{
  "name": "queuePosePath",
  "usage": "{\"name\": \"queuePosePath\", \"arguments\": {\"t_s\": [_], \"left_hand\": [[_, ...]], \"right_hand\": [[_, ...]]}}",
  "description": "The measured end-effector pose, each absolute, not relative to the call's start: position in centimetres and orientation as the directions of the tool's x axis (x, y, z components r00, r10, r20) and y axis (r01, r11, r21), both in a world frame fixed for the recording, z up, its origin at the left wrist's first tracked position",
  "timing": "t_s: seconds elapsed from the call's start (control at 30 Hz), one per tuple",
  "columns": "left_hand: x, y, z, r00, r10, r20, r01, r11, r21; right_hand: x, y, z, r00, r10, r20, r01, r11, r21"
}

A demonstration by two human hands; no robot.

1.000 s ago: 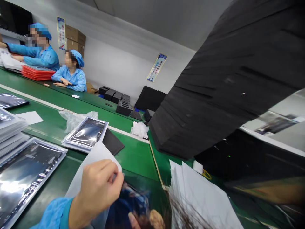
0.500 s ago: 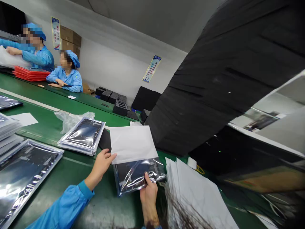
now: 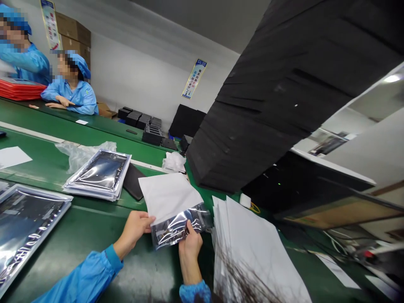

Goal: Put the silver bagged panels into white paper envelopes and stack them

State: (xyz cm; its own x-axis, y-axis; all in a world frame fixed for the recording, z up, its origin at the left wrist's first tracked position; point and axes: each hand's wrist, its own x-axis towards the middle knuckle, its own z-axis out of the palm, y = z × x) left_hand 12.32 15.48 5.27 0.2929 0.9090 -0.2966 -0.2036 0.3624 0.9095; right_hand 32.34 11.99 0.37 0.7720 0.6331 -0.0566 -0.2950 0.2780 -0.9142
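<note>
Pinching foil bag (image 3: 179,227) w/ R hand (image 3: 190,248), L hand (image 3: 135,229) on white sheet (image 3: 167,197).

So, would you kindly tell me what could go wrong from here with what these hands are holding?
The left hand grips only the edge of the white sheet, which overlaps the shiny anti-static bag pinched by the right hand, so the sheet could perhaps crease or slip. The loose stack of white sheets lies close beside the right hand and might get knocked out of line.
</note>
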Motion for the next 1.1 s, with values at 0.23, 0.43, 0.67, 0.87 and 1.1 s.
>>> {"name": "queuePosePath", "arguments": {"t_s": [0.23,0.43,0.67,0.87,1.1], "left_hand": [[12.1,15.9,5.3,0.264,0.929,-0.261,-0.224,0.322,0.92],[10.3,17.4,7.1,0.215,0.969,-0.122,-0.288,0.182,0.94],[10.0,17.5,7.3,0.206,0.977,-0.059,-0.26,0.113,0.959],[11.1,16.7,6.0,0.281,0.953,-0.115,-0.146,0.161,0.976],[11.8,16.6,5.4,0.394,0.878,-0.273,-0.063,0.322,0.945]], "right_hand": [[30.9,11.6,2.6,0.686,0.716,-0.131,-0.433,0.257,-0.864],[28.9,11.3,3.7,0.412,0.903,-0.126,-0.564,0.143,-0.813],[27.6,11.1,3.2,0.498,0.859,-0.119,-0.503,0.174,-0.847],[28.1,11.0,3.0,0.629,0.759,-0.167,-0.515,0.246,-0.821],[28.9,11.4,3.0,0.646,0.747,-0.159,-0.506,0.262,-0.822]]}}
